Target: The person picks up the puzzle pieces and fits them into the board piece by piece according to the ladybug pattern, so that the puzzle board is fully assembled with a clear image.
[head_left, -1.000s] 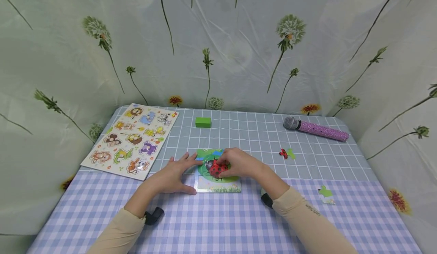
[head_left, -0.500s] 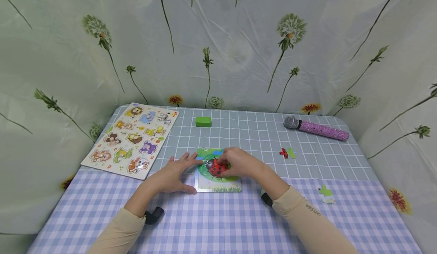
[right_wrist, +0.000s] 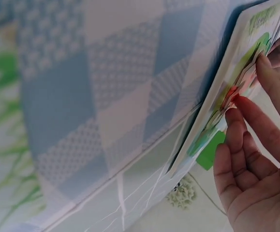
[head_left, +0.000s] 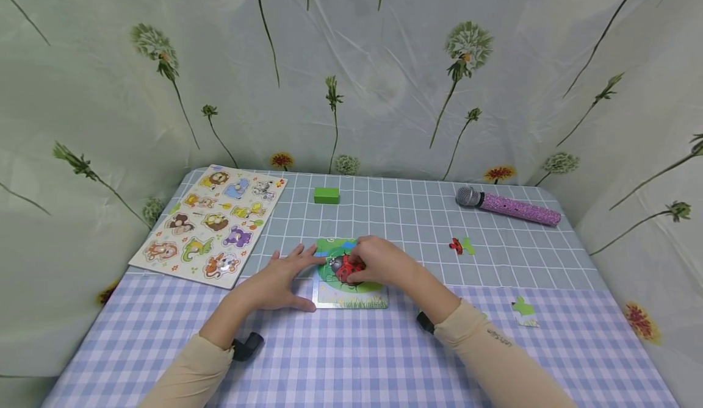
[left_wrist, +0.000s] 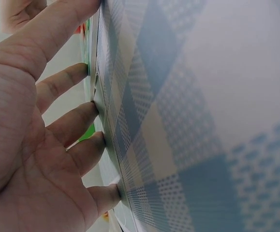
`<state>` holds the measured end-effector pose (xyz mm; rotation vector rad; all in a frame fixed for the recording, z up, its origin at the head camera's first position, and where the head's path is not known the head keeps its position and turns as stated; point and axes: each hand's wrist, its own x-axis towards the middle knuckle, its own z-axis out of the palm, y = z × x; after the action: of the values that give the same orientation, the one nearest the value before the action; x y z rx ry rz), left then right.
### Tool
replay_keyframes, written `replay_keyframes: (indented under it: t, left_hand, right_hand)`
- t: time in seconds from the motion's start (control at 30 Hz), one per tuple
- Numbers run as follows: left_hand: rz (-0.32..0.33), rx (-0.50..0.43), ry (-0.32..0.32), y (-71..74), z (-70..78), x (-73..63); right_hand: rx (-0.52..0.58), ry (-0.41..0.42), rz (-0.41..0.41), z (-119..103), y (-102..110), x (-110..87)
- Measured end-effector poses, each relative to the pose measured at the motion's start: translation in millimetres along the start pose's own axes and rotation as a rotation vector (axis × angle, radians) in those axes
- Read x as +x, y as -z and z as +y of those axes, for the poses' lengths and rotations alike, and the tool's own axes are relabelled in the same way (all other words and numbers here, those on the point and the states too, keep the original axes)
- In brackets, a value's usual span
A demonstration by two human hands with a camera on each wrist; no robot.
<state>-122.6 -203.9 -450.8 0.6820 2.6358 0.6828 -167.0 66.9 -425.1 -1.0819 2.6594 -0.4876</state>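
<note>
A small ladybug jigsaw puzzle [head_left: 357, 301] in a flat tray lies in front of me. My right hand [head_left: 387, 263] is over its right half, thumb and fingertips pinching a red ladybug puzzle piece [right_wrist: 245, 72] that looks slightly tilted in the right wrist view. The piece's outline is partly hidden by the fingers. My left hand [head_left: 277, 283] is spread along the tray's left side, its index fingertip and thumb tip at the edge. Loose puzzle pieces lie to the right: a red one [head_left: 456, 246], a green one [head_left: 468, 246] and a green-and-white one [head_left: 525, 312].
An animal peg-style board [head_left: 187, 216] lies at the back left. A green block [head_left: 326, 196] sits behind the puzzle, and a glittery purple microphone [head_left: 513, 207] at the back right. Close up in the right wrist view is a grass-printed piece [right_wrist: 14, 145].
My right hand has shifted slightly left over the ladybug, and its wrist has moved a little with it. The left hand stays in place.
</note>
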Motion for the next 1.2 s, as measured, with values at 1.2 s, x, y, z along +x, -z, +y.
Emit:
replay_keyframes:
  t: [1.2]
  left_hand:
    - [0.009, -0.015, -0.01, 0.7, 1.3, -1.8]
  right_hand:
    - [0.13, -0.033, 0.052, 26.4, 9.8, -22.5]
